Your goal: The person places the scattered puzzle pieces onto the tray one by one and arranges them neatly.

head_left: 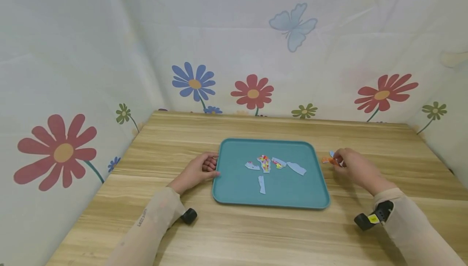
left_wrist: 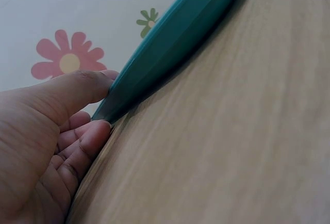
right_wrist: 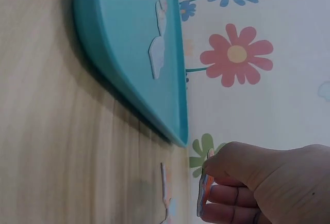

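Note:
A teal tray (head_left: 234, 195) lies flat on the wooden table. My left hand (head_left: 197, 171) grips its left edge, thumb (left_wrist: 85, 87) against the rim and fingers curled at the side below it. Several flat, irregular pieces, like torn paper or card, lie in the tray: a multicoloured piece (head_left: 265, 163), a pale blue piece (head_left: 296, 168) and a pale blue strip (head_left: 261, 184) among them. Right of the tray, my right hand (head_left: 352, 166) pinches an orange piece (right_wrist: 207, 185) between thumb and fingers, held above the table. Other small pieces (right_wrist: 164, 185) lie just by that hand.
The wooden table (head_left: 256, 233) stretches around the tray. A white cloth wall (head_left: 226, 22) printed with flowers and a butterfly stands behind the table and along its sides. A black wrist camera (head_left: 189, 216) sits on the left sleeve, another black wrist camera (head_left: 363, 221) on the right.

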`<state>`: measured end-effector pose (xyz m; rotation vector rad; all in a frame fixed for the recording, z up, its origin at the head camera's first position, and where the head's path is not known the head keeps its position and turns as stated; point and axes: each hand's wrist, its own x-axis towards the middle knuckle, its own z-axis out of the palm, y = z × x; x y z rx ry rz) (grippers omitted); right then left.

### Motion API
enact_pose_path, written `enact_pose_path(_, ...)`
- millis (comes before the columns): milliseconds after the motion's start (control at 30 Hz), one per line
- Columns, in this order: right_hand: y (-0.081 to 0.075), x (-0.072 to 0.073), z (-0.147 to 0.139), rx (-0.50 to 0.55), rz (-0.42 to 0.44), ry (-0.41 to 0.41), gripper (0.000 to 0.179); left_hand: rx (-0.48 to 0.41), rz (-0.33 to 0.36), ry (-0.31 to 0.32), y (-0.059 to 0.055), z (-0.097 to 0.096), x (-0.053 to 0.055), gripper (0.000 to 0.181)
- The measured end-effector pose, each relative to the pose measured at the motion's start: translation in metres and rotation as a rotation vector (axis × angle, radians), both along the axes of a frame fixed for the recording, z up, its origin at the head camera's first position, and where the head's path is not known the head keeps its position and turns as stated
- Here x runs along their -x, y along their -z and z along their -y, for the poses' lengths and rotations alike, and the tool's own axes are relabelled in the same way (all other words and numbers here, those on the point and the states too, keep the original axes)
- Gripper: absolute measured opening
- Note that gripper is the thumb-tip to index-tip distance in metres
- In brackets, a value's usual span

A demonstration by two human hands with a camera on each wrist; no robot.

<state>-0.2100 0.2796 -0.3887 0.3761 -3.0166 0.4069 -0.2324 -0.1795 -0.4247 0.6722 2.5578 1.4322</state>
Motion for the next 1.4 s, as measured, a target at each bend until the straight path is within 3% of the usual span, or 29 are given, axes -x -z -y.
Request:
enact_pose_path(267,-0.013,-0.006,0.015,-0.021,-0.017,-0.005,0.024,-0.006,0.001,0.005,0.001,0.000,0.001,0.060)
enact_pose_path(600,-0.019,-0.013,0.031,-0.026,-0.041,-0.038,0.024,-0.007,-0.002,0.003,0.003,0.000,0.002,0.060)
enact_pose_path(1167,-0.006,-0.018,0.064,-0.007,-0.125,-0.167,0.017,0.000,0.005,0.004,0.001,0.000,-0.001,0.059)
enact_pose_path(1400,0.002,-0.020,0.079,-0.016,-0.163,-0.196,0.015,0.007,-0.006,-0.014,0.024,0.003,0.014,0.062)
